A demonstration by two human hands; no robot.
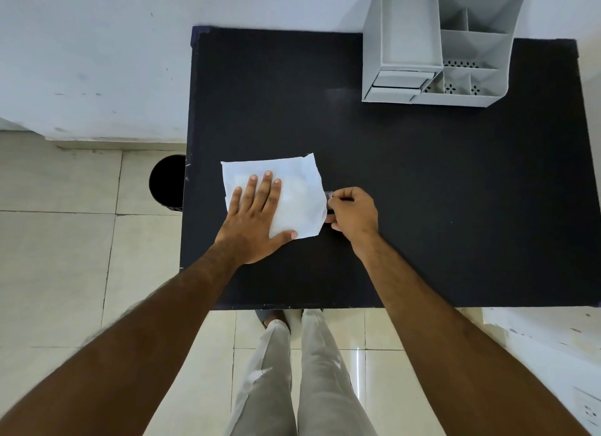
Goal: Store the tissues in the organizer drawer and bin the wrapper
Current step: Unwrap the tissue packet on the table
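A flat white tissue pack (pixel 299 188) lies on the black table (pixel 422 182), left of centre. My left hand (pixel 257 221) rests flat on it with fingers spread, pressing it down. My right hand (pixel 353 213) is at the pack's right edge, fingers pinched on a small clear bit of wrapper (pixel 329 195) there. The grey organizer (pixel 435 42) stands at the table's far right corner area, with two small drawers (pixel 400 84) at its front left, both closed. A black bin (pixel 167 182) stands on the floor just left of the table.
The organizer has a tall open tray and several small compartments with perforated bottoms. A white wall runs behind the table. Tiled floor lies to the left and in front, where my legs (pixel 299 370) stand. A white surface with a socket (pixel 585 409) is at the lower right.
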